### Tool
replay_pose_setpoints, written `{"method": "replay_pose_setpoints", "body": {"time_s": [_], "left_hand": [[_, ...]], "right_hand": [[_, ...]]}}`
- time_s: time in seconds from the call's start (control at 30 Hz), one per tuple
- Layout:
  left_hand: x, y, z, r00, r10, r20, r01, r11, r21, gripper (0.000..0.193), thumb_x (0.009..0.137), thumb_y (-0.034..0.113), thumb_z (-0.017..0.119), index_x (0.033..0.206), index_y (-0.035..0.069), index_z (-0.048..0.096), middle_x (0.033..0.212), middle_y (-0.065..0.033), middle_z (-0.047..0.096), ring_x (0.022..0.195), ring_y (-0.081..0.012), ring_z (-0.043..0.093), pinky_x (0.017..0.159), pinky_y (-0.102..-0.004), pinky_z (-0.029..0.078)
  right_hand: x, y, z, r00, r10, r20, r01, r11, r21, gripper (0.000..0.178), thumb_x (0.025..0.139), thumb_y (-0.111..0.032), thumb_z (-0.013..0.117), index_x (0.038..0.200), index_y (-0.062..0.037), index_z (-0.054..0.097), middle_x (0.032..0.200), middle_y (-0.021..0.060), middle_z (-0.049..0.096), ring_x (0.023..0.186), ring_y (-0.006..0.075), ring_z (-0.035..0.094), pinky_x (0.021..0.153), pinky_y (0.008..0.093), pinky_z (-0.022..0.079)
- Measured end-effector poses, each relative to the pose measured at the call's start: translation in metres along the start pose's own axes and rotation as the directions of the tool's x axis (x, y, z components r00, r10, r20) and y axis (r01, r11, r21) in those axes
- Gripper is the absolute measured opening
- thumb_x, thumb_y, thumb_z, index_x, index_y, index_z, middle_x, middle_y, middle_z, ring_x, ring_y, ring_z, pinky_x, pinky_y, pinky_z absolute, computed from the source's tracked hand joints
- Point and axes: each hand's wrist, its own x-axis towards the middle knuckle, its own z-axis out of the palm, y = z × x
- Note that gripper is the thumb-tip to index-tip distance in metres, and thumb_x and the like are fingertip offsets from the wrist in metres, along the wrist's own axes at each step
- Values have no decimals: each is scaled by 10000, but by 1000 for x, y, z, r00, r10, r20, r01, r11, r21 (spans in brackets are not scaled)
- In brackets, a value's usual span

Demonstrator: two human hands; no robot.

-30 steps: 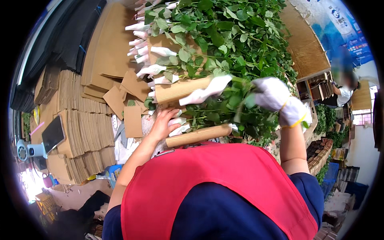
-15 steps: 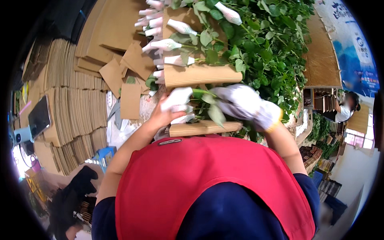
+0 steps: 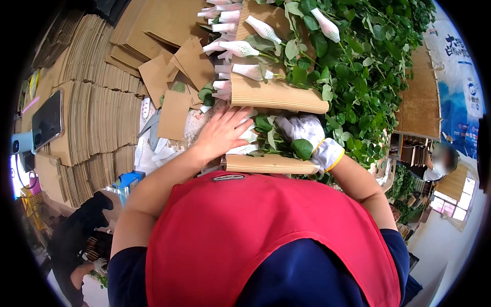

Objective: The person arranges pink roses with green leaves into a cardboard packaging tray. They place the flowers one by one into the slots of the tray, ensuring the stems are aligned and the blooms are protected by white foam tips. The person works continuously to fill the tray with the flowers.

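Observation:
Netted flower heads, roses by their leaves, lie on corrugated cardboard between a nearer folded edge and a farther one. My bare left hand rests against these heads with its fingers stretched out, holding nothing. My right hand, in a white and grey glove with a yellow-edged cuff, curls around the leafy stems to their right. Its fingertips are partly hidden among the leaves. Beyond the farther edge, more roses in white foam nets lie with their heads to the left.
A big heap of green foliage fills the far right. Left stand tall stacks of cardboard sheets, loose cardboard pieces, grey scissors and a phone. Other people are at the lower left and far right.
The rose held between my hands now lies down with the others inside the cardboard. My left hand has flattened over the heads; my right hand has lowered onto the stems.

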Motion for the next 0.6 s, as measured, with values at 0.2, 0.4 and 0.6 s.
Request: {"method": "replay_pose_setpoints", "body": {"time_s": [0.2, 0.4, 0.6], "left_hand": [[-4, -13, 17, 973, -230, 6, 194, 803, -564, 524, 690, 304, 877, 1158, 153, 695, 1367, -141, 522, 1288, -375, 452, 1071, -451, 420], [-9, -15, 35, 980, -149, -131, 56, 842, -536, 592, 710, 293, 864, 1208, 64, 639, 1366, -141, 539, 1281, -359, 484, 1065, -455, 431], [-16, 17, 3, 642, -761, 97, 608, 428, -669, 557, 835, 278, 794, 1278, 27, 571, 1339, -176, 577, 1071, -301, 650, 873, -413, 537]], "right_hand": [[-18, -14, -102, 987, -130, -96, 143, 979, 145, 496, 786, -84, 639, 1278, -79, 573, 778, 56, 673, 654, 262, 659, 557, 363, 511], [37, -36, -8, 934, -319, -164, 357, 870, 340, 752, 826, -334, 703, 1445, -36, 397, 1476, 249, 421, 1321, 418, 476, 1113, 492, 366], [57, -35, 17, 965, -260, -45, 260, 910, 322, 866, 757, -402, 737, 1451, -40, 366, 1454, 293, 401, 1387, 482, 354, 1147, 550, 282]]}}
